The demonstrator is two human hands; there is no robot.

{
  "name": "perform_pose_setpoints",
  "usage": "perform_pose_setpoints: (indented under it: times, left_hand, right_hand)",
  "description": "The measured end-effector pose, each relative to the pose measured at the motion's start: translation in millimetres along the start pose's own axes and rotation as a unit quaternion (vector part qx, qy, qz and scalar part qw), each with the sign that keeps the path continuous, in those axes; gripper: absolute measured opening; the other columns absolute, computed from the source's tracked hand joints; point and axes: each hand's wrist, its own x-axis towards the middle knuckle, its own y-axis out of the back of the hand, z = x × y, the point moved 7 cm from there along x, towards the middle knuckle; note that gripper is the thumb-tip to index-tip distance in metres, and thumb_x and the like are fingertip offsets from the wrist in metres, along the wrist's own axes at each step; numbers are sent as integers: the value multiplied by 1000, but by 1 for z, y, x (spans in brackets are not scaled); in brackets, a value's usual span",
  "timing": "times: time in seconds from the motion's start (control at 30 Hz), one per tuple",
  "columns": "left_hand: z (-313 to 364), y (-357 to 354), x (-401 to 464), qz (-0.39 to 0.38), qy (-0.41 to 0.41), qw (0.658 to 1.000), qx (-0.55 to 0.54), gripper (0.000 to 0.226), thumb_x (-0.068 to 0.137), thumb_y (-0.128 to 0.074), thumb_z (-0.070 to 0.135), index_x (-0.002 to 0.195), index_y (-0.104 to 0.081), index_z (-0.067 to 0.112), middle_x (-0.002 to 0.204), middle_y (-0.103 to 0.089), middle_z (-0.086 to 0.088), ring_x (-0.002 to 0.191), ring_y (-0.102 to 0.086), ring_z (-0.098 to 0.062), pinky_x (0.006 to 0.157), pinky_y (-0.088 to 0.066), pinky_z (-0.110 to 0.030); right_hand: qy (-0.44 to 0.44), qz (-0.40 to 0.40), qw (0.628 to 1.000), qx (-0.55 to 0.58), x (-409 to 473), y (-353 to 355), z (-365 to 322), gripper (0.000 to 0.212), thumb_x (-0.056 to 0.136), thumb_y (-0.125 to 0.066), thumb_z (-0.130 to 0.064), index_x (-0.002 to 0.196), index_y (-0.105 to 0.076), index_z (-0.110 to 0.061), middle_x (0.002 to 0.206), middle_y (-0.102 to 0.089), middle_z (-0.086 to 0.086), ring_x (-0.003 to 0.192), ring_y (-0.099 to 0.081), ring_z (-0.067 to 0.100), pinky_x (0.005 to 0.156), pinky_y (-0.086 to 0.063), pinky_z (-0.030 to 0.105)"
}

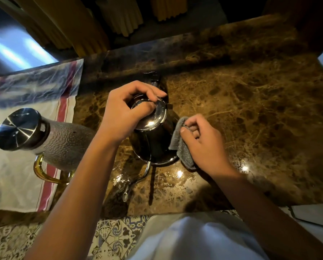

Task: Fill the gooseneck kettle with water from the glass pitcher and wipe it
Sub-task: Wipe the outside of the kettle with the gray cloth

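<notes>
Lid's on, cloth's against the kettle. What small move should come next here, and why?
Probably sweep the grey cloth further round the kettle body. The right hand presses it against only the right flank, while the left hand steadies the lid; the side toward the spout looks unwiped.

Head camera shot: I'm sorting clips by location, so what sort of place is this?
Probably a home kitchen or coffee corner: a polished brown marble counter, a shiny steel gooseneck kettle being wiped with a grey cloth, a textured glass pitcher with steel lid on a striped tea towel, and patterned floor tiles.
</notes>
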Motion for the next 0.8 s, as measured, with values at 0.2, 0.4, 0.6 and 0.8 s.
perform_pose_setpoints:
  times: [0.2,0.4,0.6,0.8]
  left_hand:
    - [-1,-1,0,-2,-4,1000,-2,13,83,-63,8,95,-67,9,110,-75,-14,113,-72,-28,101,-55,-40]
    - [0,-2,0,1,0,1000,-13,13,83,-62,12,94,-67,16,110,-75,-13,114,-72,-28,100,-55,-39]
    - [-3,0,0,7,9,1000,-2,11,83,-62,11,92,-67,16,111,-76,-13,115,-71,-28,100,-55,-41]
    - [-1,-2,0,-1,2,1000,0,11,84,-61,12,91,-66,19,110,-75,-8,114,-71,-25,98,-54,-34]
  right_hand:
    - [25,-48,987,149,-1,-11,-47,29,88,-66,-33,115,-58,-26,109,-67,-2,102,-68,22,86,-59,53]
    - [-4,-13,998,54,18,-5,-4,8,103,-59,-19,110,-61,-16,103,-68,0,95,-69,16,79,-61,44]
    - [-87,-56,993,-53,11,-5,40,2,104,-54,-19,105,-56,-20,82,-66,11,52,-46,10,46,-38,25]
    - [-67,-97,990,-81,7,-4,12,13,97,-59,-23,109,-55,-22,107,-59,-4,84,-58,10,69,-47,29]
